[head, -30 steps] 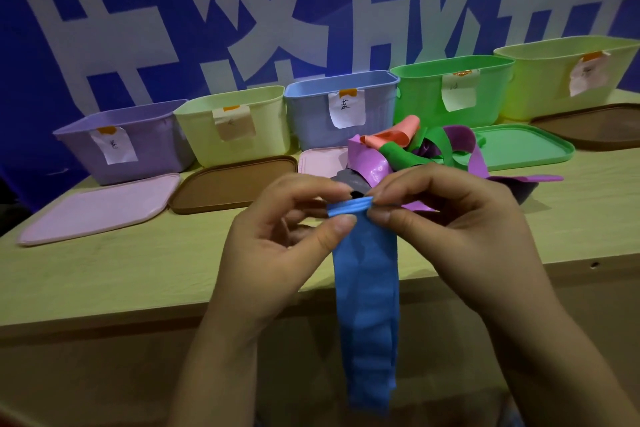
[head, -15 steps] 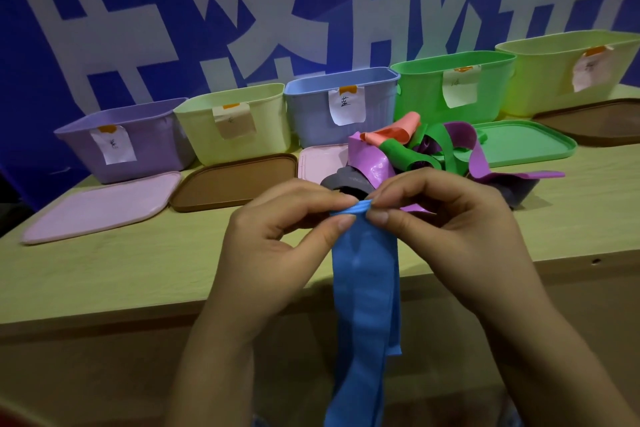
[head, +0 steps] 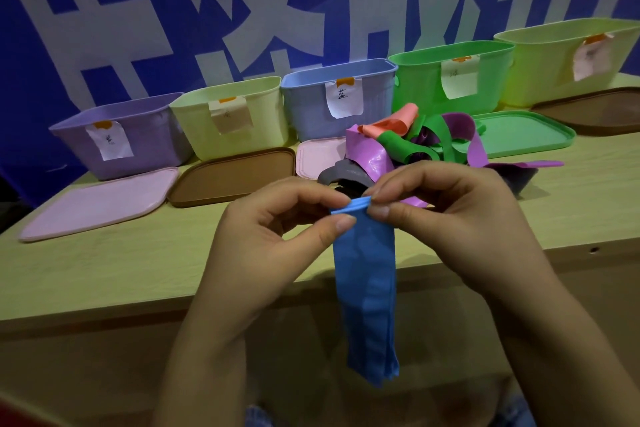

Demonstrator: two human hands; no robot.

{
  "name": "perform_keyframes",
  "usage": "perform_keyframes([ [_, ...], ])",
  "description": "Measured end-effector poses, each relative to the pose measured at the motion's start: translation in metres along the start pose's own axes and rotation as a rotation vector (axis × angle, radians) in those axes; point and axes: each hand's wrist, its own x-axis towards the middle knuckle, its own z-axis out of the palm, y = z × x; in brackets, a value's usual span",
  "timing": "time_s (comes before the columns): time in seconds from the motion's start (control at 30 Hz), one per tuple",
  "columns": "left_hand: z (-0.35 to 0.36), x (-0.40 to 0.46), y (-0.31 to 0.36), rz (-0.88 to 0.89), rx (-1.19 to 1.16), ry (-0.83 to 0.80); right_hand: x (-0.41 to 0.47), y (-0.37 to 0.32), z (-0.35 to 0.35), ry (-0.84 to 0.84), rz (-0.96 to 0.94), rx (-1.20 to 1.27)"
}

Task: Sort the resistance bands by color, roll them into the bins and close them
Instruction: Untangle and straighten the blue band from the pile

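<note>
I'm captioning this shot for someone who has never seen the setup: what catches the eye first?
Front and centre, both hands, left hand and right hand, pinch the top end of a blue band that hangs down past the table edge. Behind them lies a tangled pile of bands, and along the back stands a row of open pastel bins.

Blue band [head: 365, 274]: matt, wrinkled rubber. Purple band [head: 372, 161]: glossy. Bins [head: 311, 107]: smooth plastic, paper labels. Table [head: 104, 263]: matt wood-look.

Head view (close) down onto table [head: 104, 274]
</note>
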Motion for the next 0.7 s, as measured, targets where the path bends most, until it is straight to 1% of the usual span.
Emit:
perform_keyframes([
  [0.1, -0.001, 0.001, 0.002, -0.074, -0.046, -0.011, 0.001, -0.002, -0.002, -0.033, 0.031, -0.009],
  [0.2, -0.001, 0.002, 0.003, -0.079, -0.011, -0.009, 0.001, -0.002, -0.002, -0.045, 0.05, -0.014],
  [0.3, 0.0, 0.001, 0.002, -0.009, 0.066, -0.013, 0.001, 0.001, -0.001, -0.019, 0.051, -0.029],
  [0.4, 0.001, 0.0, -0.002, 0.132, 0.187, -0.004, 0.001, 0.001, 0.0, -0.014, 0.036, -0.017],
  [0.43, 0.001, -0.001, -0.003, 0.152, 0.18, 0.016, 0.001, 0.001, 0.0, -0.011, 0.026, -0.004],
  [0.53, 0.004, -0.001, -0.005, 0.118, 0.042, 0.096, 0.003, 0.002, 0.002, -0.008, -0.009, 0.109],
  [0.6, 0.007, 0.002, -0.007, 0.061, -0.095, 0.1, 0.006, 0.001, 0.004, -0.029, -0.03, 0.209],
  [0.67, 0.012, 0.005, -0.012, -0.058, -0.306, -0.004, 0.011, -0.001, 0.008, -0.057, -0.034, 0.307],
  [0.7, 0.014, 0.006, -0.015, -0.126, -0.374, -0.074, 0.013, -0.001, 0.01, -0.069, -0.038, 0.355],
])
